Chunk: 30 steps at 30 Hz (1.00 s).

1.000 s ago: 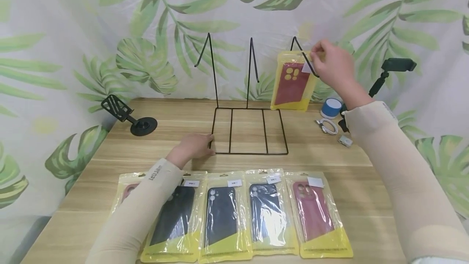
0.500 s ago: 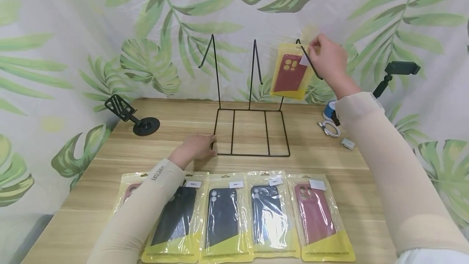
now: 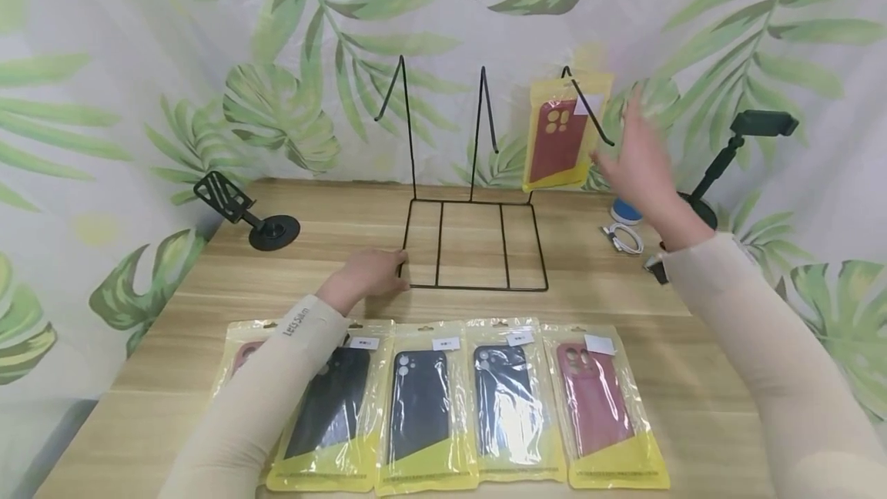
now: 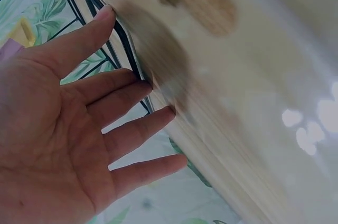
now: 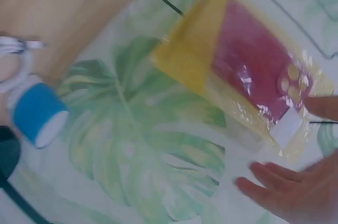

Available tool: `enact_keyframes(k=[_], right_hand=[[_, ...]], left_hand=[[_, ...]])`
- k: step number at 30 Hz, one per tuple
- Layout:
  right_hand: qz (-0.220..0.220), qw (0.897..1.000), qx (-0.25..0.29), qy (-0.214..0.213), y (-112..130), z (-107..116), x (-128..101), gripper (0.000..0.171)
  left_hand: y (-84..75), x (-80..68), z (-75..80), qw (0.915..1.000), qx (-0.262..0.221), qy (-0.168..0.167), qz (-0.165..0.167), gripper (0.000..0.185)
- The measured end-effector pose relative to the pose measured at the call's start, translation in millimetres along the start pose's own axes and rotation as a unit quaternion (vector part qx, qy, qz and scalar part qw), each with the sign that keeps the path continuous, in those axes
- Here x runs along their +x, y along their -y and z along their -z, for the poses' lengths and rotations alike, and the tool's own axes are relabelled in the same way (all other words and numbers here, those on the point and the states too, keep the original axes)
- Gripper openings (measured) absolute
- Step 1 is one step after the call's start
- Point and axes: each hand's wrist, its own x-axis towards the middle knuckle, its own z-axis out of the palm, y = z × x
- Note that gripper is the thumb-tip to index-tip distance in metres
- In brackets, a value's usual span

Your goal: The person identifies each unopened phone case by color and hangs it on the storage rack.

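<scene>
The right hand is spread wide and holds nothing, just beside the red phone case packet hanging on the wire rack's right hook. The left hand lies flat, fingers straight, touching the rack's front left corner. 5 packaged phone cases line the wooden table.

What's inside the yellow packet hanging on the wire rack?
The yellow packet holds a red phone case with camera holes. A white label covers its upper corner.
</scene>
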Motion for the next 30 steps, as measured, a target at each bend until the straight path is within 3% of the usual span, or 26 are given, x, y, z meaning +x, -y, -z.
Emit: enact_keyframes(k=[3, 6, 10, 17, 23, 26, 30], right_hand=[[0.016, 0.997, -0.039, 0.072, -15.5, -13.7, -28.5, 0.088], [0.053, 0.984, -0.068, 0.153, -31.3, -32.6, -55.4, 0.066], [0.095, 0.963, -0.059, 0.243, -49.1, -55.9, -87.0, 0.041], [0.086, 0.934, -0.029, 0.344, -64.8, -72.5, -120.9, 0.022], [0.066, 0.922, 0.003, 0.382, -64.4, -76.9, -131.9, 0.011], [0.074, 0.922, 0.007, 0.380, -64.3, -79.1, -135.2, 0.004], [0.087, 0.926, 0.008, 0.367, -67.6, -81.0, -137.8, 0.007]], left_hand=[[0.5, 0.5, 0.9, 1.0000, 0.002, 0.000, 0.000, 0.072], [1.0, 0.6, 1.9, 1.0000, 0.006, 0.000, 0.000, 0.071], [-0.2, 0.2, 2.9, 0.9999, 0.011, 0.002, -0.001, 0.071], [-2.1, 1.7, 0.9, 0.9999, 0.015, 0.006, 0.000, 0.070], [-1.0, 2.5, 0.3, 0.9999, 0.014, 0.006, -0.001, 0.071], [-1.9, 1.8, 1.3, 0.9999, 0.012, 0.007, 0.000, 0.071], [-3.3, 1.0, 2.1, 0.9999, 0.011, 0.008, 0.000, 0.071]])
